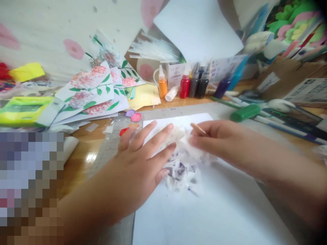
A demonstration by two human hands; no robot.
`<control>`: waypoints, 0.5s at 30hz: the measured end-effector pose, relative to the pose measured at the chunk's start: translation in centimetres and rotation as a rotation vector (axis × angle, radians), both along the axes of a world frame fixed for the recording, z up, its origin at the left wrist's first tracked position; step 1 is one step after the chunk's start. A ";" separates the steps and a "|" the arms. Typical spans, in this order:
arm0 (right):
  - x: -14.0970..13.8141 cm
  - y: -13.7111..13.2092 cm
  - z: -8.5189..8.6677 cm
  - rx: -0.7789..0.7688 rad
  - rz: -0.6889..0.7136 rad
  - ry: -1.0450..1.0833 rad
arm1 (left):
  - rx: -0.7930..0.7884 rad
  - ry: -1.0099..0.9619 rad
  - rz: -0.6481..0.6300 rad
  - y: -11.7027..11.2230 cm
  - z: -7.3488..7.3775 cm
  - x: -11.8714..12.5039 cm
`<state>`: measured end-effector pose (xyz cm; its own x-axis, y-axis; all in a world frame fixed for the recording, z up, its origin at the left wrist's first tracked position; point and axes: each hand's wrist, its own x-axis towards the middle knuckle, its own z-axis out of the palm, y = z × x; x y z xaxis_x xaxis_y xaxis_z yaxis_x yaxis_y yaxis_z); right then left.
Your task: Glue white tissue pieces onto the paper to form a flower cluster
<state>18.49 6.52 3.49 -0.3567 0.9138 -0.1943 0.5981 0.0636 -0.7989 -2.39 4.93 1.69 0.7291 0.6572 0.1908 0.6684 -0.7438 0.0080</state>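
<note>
A white sheet of paper point(204, 214) lies before me, with a cluster of crumpled white tissue pieces point(182, 173) on it, purple showing among them. My left hand point(145, 163) is spread over the sheet's left side, fingers apart, its fingertips beside the tissue. It holds nothing that I can see. Above the upper right of the cluster, my right hand point(212, 136) pinches a thin wooden stick point(198, 129). A white tissue scrap point(190, 144) is at those fingertips; blur hides whether they grip it. Small blobs of red paint point(124, 132) and pink paint point(136, 117) lie beyond my left fingers.
Paint bottles, among them an orange bottle point(162, 85) and a red bottle point(184, 86), stand at the back. Flower pictures point(89, 90) are piled at left. A green-handled tool point(245, 113) and pens lie at right, before a cardboard box point(286, 80). A grey mat point(107, 160) lies underneath.
</note>
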 end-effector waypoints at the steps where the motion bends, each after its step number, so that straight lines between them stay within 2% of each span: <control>1: -0.1 0.0 -0.1 0.023 0.031 -0.054 | -0.080 -0.044 0.040 0.2 0.0 0.0; 4: -0.6 -0.4 -0.6 0.109 0.137 -0.202 | -0.324 -0.236 0.207 0.7 -0.5 0.4; 7: -1.0 -0.8 -1.3 0.234 0.156 -0.324 | -0.463 -0.348 0.315 0.7 -1.2 1.2; 10: -1.2 -1.1 -1.6 0.312 0.131 -0.441 | -0.515 -0.387 0.348 0.6 -1.6 1.9; 15: -1.4 -1.2 -1.5 0.300 0.148 -0.527 | -0.553 -0.426 0.401 0.5 -1.3 2.2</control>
<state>17.07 5.31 1.98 -0.4101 0.9039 -0.1214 0.8746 0.3520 -0.3335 -0.22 5.46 0.36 0.3557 0.9341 -0.0300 0.7401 -0.2619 0.6194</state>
